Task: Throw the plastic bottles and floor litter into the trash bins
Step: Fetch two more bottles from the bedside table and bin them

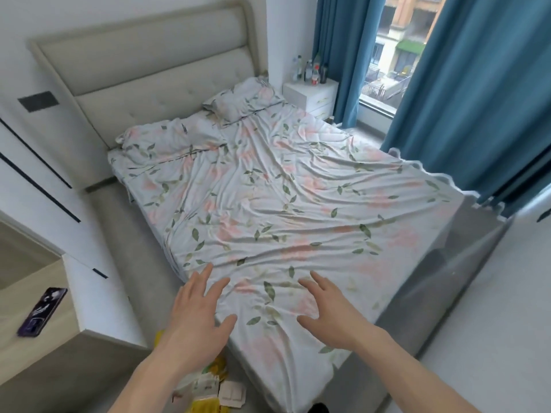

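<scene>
— The hands?
— Left hand [199, 315] and right hand [329, 311] spread flat-fingered over the leaf-printed white bedsheet [283, 210], holding nothing.
— Litter?
— Yellow and white paper scraps [213, 389] on the floor beneath the left forearm; plastic bottles [311, 70] stand on the far white nightstand [313, 95].

Left forearm [155, 380] hides part of the floor litter [214, 389].

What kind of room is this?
A bedroom, most likely in a home: a bed with a padded headboard, pillows, and a white nightstand by the curtained window.
</scene>
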### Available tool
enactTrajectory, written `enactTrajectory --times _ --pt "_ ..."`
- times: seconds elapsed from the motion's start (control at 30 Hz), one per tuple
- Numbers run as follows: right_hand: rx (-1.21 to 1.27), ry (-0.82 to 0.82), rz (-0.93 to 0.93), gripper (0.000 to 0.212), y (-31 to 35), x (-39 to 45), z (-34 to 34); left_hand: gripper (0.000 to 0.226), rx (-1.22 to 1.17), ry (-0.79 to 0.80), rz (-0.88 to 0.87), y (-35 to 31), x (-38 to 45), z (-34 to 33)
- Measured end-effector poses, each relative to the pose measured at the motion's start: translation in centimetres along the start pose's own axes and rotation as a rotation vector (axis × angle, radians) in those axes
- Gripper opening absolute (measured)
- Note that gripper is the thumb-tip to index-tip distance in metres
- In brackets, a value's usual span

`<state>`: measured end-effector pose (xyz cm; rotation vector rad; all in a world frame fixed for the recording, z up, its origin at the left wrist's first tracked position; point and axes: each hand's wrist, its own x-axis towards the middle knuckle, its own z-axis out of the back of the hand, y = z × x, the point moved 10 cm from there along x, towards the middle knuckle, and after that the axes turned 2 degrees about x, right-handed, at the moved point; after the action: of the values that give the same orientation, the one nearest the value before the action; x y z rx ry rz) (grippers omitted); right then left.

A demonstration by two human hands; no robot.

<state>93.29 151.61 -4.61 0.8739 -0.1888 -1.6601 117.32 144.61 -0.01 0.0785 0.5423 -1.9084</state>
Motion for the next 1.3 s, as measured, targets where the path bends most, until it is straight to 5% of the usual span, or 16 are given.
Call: enactTrajectory --times 0.5,1.07,1.3 --pt "0.078 -0.114 -0.117 0.076 -12.6 -0.2 11.9 0.068 0.065 0.082 -0.234 -15.4 12.2 -2.9" --pt "-0.005 -0.036 -0.002 0.078 -31.5 12.9 35.5 0.065 -0.005 -0.009 -0.068 -38.5 30.7 -2.1" --pt "0.059 -0.054 -0.044 0.080 -34.2 13.7 37.9 0.065 0.021 -0.059 -0.108 -40.8 34.8 -0.8"
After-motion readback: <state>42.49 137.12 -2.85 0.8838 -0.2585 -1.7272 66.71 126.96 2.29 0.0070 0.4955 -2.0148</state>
